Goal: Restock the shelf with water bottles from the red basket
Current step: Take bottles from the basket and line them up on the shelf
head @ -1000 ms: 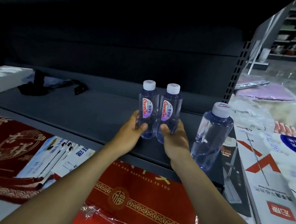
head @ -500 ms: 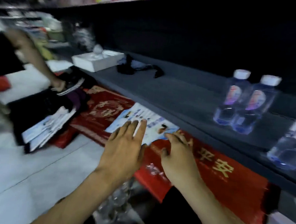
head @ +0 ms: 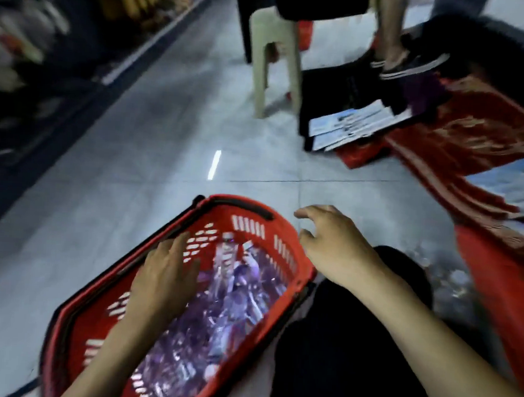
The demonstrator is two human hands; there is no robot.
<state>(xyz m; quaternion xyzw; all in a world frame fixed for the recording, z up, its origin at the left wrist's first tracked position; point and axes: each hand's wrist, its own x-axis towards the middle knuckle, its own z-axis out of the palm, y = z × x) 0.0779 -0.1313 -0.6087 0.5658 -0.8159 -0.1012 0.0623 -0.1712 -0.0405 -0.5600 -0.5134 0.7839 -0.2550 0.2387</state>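
Grey floor tiles, basket point(head: 286, 227) near-left, bottles point(head: 233, 291) piled inside lying mostly near-to-far. Left hand point(head: 164, 278) open, empty, right over them, so it's closer; right hand point(head: 337, 249) open just past the rim.

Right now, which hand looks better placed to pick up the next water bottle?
The left hand: it is already over the bottles inside the red basket. The right hand hangs outside the basket's rim, fingers empty.
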